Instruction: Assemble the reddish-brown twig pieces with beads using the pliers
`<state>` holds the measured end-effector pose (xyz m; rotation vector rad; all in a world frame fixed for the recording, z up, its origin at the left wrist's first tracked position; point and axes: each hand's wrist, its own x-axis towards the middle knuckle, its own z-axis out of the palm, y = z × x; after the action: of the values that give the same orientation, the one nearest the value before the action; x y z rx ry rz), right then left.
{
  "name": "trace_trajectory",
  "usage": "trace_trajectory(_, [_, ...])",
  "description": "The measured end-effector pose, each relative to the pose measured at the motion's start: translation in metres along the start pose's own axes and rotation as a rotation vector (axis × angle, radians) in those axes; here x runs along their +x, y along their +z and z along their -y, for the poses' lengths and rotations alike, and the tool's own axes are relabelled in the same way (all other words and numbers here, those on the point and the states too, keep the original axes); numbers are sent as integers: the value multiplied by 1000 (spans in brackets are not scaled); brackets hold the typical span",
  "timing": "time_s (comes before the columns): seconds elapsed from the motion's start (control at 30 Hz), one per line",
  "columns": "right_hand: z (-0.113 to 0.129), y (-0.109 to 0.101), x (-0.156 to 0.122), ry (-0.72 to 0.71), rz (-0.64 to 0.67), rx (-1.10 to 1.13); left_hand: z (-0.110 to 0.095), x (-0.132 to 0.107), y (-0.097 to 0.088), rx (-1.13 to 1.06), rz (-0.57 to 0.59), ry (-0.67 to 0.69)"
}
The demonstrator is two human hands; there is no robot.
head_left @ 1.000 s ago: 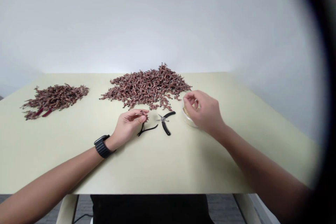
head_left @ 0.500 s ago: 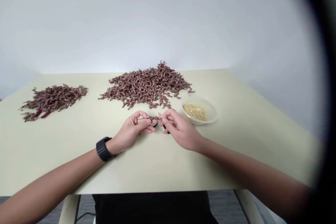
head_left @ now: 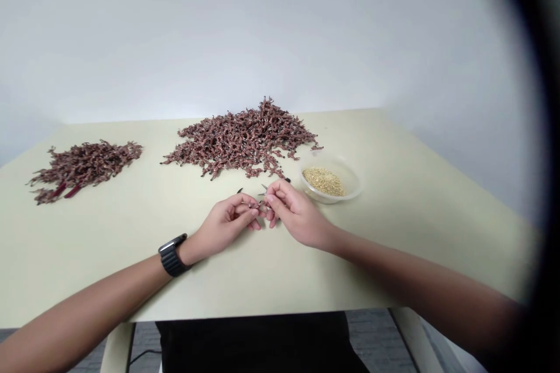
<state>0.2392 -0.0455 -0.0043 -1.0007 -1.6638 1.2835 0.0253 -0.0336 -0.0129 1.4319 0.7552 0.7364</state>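
Note:
My left hand (head_left: 230,221), with a dark watch on the wrist, pinches a small reddish-brown piece (head_left: 254,206) between thumb and fingertips. My right hand (head_left: 300,215) is closed in a pinch at the right end of that piece, its fingertips almost meeting the left ones; what lies between them is too small to make out. A thin pointed metal tip (head_left: 263,187) shows just above the right fingers. Black bits (head_left: 240,190) show beyond the hands, mostly hidden by them, so I cannot tell what they belong to.
Behind the hands spreads a large heap of similar brown pieces (head_left: 245,140). A smaller brown heap (head_left: 87,166), with two dark red strips at its front, lies at the left. A translucent bowl (head_left: 356,186) of tiny gold-coloured pieces (head_left: 322,180) stands right of my right hand.
Both hands have drawn slightly towards me and the brown piece has tilted between them. My left wrist has turned, showing more of the watch face. More black bits show beyond the hands.

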Motion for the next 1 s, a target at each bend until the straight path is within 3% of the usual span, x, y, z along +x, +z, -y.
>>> trace_trajectory(0.2, [0,1,1,24,10,134,-2,-2,0,-44,22,-33])
trace_trajectory(0.53, [3,7,0,-14,57,274,-7,0,-3,-476,88,-278])
trace_trajectory(0.73, [0,3,-2,-39,-4,-38,-10,-1,-5,-464,196,-349])
trace_trajectory(0.87, [-1,-1,-2,-123,-14,-302,-6,0,-5,-406,215,-345])
trace_trajectory(1.0, [-4,-1,0,-151,-10,-396,-1,-1,-4,-382,230,-304])
